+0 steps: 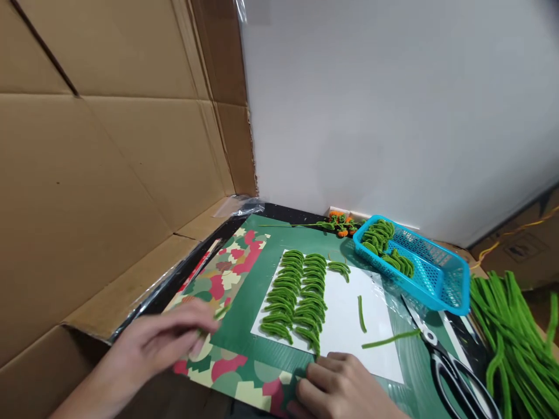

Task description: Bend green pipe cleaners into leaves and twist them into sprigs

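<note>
My left hand (170, 337), blurred by motion, is closed over the patterned left part of the mat. A short green pipe cleaner piece (222, 312) sticks out past its fingertips. My right hand (340, 390) is curled into a fist at the mat's front edge, and whatever its fingers hold is hidden. Beyond it lies a white sheet (343, 314) with two columns of curved green pipe cleaner pieces (279, 297). A small bunch (339, 269) starts a third column. One short straight piece (361, 314) and a longer pipe cleaner (391, 339) lie on the sheet's right side.
Black-handled scissors (437, 349) lie right of the sheet. A blue basket (456, 291) holds green bundles. Loose green pipe cleaners (515, 343) are heaped at the far right. Orange flowers (340, 221) lie behind the sheet. Cardboard (109, 163) stands at the left.
</note>
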The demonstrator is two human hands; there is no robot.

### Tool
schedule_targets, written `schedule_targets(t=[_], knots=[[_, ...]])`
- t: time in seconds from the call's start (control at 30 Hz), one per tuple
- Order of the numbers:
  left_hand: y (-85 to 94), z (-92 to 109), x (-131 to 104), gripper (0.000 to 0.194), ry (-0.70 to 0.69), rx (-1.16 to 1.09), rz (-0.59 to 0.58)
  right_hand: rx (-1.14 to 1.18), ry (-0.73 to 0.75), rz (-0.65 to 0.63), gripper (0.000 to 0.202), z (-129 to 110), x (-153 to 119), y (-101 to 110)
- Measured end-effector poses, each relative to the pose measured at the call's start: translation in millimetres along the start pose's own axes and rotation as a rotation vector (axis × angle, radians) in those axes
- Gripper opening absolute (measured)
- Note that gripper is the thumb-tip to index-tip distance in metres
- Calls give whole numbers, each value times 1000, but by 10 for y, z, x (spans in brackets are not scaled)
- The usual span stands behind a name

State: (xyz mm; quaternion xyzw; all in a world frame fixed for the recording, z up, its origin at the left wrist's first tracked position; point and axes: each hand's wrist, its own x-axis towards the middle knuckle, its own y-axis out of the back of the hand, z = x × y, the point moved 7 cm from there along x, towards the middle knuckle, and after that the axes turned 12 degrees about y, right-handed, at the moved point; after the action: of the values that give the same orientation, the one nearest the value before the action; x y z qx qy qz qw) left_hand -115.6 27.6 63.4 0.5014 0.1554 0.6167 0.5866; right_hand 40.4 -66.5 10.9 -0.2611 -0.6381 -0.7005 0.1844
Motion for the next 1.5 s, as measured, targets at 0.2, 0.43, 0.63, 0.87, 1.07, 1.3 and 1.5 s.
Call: schedule_targets(t=[0.2,0.43,0.63,0.87,1.07,1.3,1.5], knots=[[61,67,372,52,-94,61,30,-61,-111,-192,24,629,-10,380],[-558,238,454,58,-528,304,-97,-357,-231,-43,35,1249,-372,507],[-649,354,282,39,-660,226,-53,-348,-185,-34,48,1177,-384,435],[-616,370,224,42,-569,-33,-105,-380,-193,118,30,1138,-398,552],[-554,345,181,33,-544,-240,-73,-297,-174,157,24,1033,-446,564],[-490,473,137,41,-503,-365,-84,-263,-209,192,17,974,-456,495],[-532,451,101,38,-437,-321,12,4,-394,350,10,1047,-461,498]])
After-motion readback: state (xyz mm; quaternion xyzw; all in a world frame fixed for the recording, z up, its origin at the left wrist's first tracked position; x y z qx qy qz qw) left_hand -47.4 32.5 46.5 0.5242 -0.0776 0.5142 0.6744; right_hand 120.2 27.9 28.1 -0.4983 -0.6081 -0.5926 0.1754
